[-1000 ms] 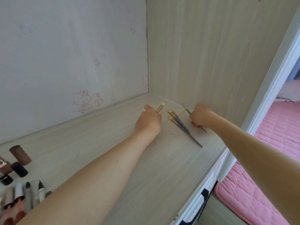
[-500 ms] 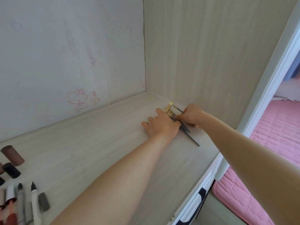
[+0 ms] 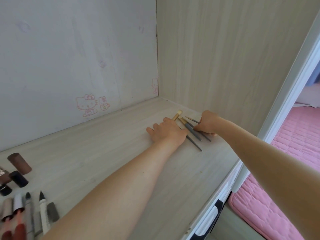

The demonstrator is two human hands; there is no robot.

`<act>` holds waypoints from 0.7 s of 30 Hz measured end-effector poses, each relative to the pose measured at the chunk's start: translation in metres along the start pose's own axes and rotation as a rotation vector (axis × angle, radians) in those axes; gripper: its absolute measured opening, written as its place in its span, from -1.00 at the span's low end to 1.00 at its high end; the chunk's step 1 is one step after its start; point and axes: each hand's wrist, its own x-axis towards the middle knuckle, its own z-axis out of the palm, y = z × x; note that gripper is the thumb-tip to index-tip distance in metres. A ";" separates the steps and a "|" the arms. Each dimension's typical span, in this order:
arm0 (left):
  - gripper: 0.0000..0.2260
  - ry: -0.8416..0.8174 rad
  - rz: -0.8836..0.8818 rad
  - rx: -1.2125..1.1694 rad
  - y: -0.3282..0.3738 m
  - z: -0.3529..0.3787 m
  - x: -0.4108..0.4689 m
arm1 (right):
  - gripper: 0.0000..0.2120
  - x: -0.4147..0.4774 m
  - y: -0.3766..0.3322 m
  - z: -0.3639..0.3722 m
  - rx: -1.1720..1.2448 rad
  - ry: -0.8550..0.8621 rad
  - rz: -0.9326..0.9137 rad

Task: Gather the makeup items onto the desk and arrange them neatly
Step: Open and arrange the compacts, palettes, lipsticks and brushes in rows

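Entry: makeup brushes (image 3: 192,131), bunched at the far right corner of the table (image 3: 103,153); I see my left hand (image 3: 167,131) flat against them, fingers (image 3: 150,130) released, right hand (image 3: 208,123) pinching the slim grey handles; I judge them light, stiff, roll-prone, best gripped mid-handle.

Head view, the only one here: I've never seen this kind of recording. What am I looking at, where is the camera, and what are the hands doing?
There is no machine. A person wears one wide-angle camera on the head, looking down at their own bare arms. Both arms reach across a pale wood-grain desk into its far corner. The left hand lies flat, fingers straight, over a cream-tipped brush with a gold ferrule. The right hand, fingers curled, pinches the slim grey-handled makeup brushes beside it. At the near left lie a brown cylindrical tube, dark capped tubes and several pens or pencils. A pink quilted bed shows past the desk's right edge.
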 end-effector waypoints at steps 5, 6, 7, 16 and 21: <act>-0.79 -0.013 0.033 0.041 -0.017 -0.014 0.006 | -0.83 -0.001 0.003 -0.006 -0.188 0.046 0.005; -0.81 -0.017 0.054 0.064 -0.020 -0.017 0.006 | -0.89 0.000 0.003 -0.007 -0.237 0.069 0.005; -0.81 -0.012 0.083 0.094 -0.022 -0.020 0.006 | -0.90 0.000 0.004 -0.007 -0.275 0.084 0.008; -0.87 0.036 0.194 0.135 -0.029 -0.028 0.012 | -0.73 0.010 0.002 -0.002 0.242 0.108 0.030; -0.87 0.050 0.192 0.145 -0.032 -0.030 0.011 | -0.75 0.004 -0.013 0.002 0.130 0.154 0.052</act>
